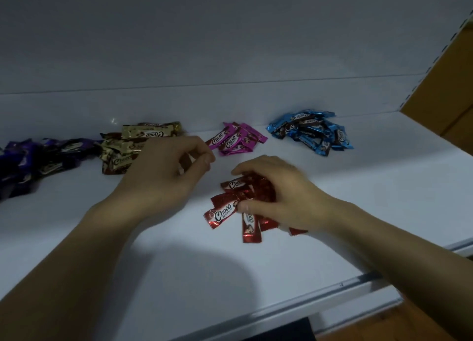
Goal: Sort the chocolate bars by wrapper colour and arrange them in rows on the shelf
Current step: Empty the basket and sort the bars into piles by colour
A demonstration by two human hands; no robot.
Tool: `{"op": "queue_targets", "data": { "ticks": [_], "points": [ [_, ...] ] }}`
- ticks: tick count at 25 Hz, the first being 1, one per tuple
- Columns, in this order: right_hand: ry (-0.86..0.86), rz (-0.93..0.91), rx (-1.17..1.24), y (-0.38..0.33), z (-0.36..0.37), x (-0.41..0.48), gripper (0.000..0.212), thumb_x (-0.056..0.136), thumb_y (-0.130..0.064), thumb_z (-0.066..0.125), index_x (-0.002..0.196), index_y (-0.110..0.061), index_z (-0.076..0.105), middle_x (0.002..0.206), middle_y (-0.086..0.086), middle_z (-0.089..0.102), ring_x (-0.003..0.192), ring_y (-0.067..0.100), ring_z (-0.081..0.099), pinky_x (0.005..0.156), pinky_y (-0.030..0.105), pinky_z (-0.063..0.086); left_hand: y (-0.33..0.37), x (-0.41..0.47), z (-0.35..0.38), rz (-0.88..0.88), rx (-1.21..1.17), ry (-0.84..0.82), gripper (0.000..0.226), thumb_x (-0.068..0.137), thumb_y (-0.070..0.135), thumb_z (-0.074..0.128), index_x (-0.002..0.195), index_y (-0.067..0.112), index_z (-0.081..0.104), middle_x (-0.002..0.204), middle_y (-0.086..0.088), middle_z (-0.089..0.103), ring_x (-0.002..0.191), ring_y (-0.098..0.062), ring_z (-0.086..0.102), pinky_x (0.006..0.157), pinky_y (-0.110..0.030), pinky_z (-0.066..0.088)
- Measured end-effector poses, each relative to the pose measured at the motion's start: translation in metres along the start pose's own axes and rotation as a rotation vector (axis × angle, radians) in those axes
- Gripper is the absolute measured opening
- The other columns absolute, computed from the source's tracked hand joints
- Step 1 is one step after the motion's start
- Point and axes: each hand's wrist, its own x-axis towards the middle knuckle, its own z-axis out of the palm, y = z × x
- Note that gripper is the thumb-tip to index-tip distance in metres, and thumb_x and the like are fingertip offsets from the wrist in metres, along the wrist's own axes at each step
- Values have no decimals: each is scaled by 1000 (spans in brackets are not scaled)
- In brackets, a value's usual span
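Red chocolate bars (223, 212) are clamped in the right grip (277, 196) (left grip (158, 173): cannot tell) and may be scattered if held loosely.

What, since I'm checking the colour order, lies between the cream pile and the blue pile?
In the head view, the pink pile of chocolate bars lies between the cream pile and the blue pile.

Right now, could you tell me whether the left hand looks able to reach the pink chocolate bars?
Probably yes. The left hand hovers right beside the pink bars, with nothing between its fingers and them; the right hand grips the red bars nearer the front.
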Motion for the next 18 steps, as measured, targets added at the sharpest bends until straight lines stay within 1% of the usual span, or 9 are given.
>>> {"op": "queue_targets", "data": {
  "ticks": [2, 4, 6, 7, 9, 11, 14, 16, 18],
  "points": [
    [49, 164, 258, 9, -11, -5, 45, 84, -35, 79, 126, -31, 62, 117, -10, 66, 111, 1, 60, 98, 28, 51, 2, -3, 3, 1, 6, -102, 12, 93, 38, 58, 88, 40, 69, 85, 22, 68, 83, 0, 63, 64, -21, 47],
    [122, 255, 410, 22, -23, -10, 27, 94, -23, 69, 121, -30, 66, 114, -8, 68, 111, 6, 63, 98, 34, 53, 5, -5, 6, 14, 32, -233, 13, 89, 51, 61, 96, 42, 68, 93, 26, 65, 87, 2, 60, 64, -19, 42],
    [124, 266, 264, 32, -33, -11, 24, 99, -23, 61, 122, -29, 68, 117, -10, 67, 111, 5, 61, 96, 36, 52, 6, -7, 9, 15, 102, -335, 36, 79, 66, 65, 109, 46, 61, 100, 28, 60, 90, 2, 56, 69, -21, 41],
    [80, 236, 140, 33, -34, -10, 26, 99, -29, 60, 124, -29, 68, 119, -11, 66, 109, 4, 59, 94, 33, 50, 6, -7, 11, 17, 157, -374, 44, 76, 69, 68, 113, 48, 56, 103, 27, 57, 91, 3, 54, 70, -20, 40],
    [-23, 137, -92, 32, -32, -6, 34, 96, -39, 59, 127, -28, 67, 118, -10, 64, 106, 6, 55, 92, 26, 43, 6, -7, 14, 18, 229, -391, 50, 77, 66, 70, 120, 46, 56, 104, 25, 55, 91, 4, 52, 71, -19, 39],
    [-103, 153, -197, 30, -29, 1, 37, 96, -41, 61, 130, -27, 64, 117, -4, 60, 108, 12, 53, 93, 25, 40, 7, -7, 15, -26, 202, -363, 54, 80, 58, 73, 128, 42, 56, 103, 24, 58, 89, 2, 55, 70, -17, 40],
    [-87, 219, -161, 26, -29, 5, 34, 94, -35, 66, 127, -28, 64, 111, -8, 56, 97, 3, 49, 82, 7, 32, 8, -7, 16, -102, 108, -339, 59, 76, 52, 81, 129, 42, 57, 95, 24, 60, 83, 4, 58, 64, -11, 38],
    [-7, 226, -96, 27, -28, 1, 27, 92, -31, 70, 118, -29, 68, 103, -12, 58, 86, -3, 48, 76, 4, 32, 8, -6, 18, -119, 64, -331, 53, 73, 48, 84, 121, 41, 62, 88, 19, 62, 82, 7, 58, 60, -11, 37],
    [74, 240, -44, 26, -26, -3, 21, 92, -27, 70, 112, -30, 69, 99, -15, 61, 87, -6, 52, 74, 8, 36, 8, -6, 19, -136, 36, -330, 50, 72, 46, 86, 117, 40, 65, 86, 14, 64, 79, 5, 59, 60, -13, 37]
  ]
}}
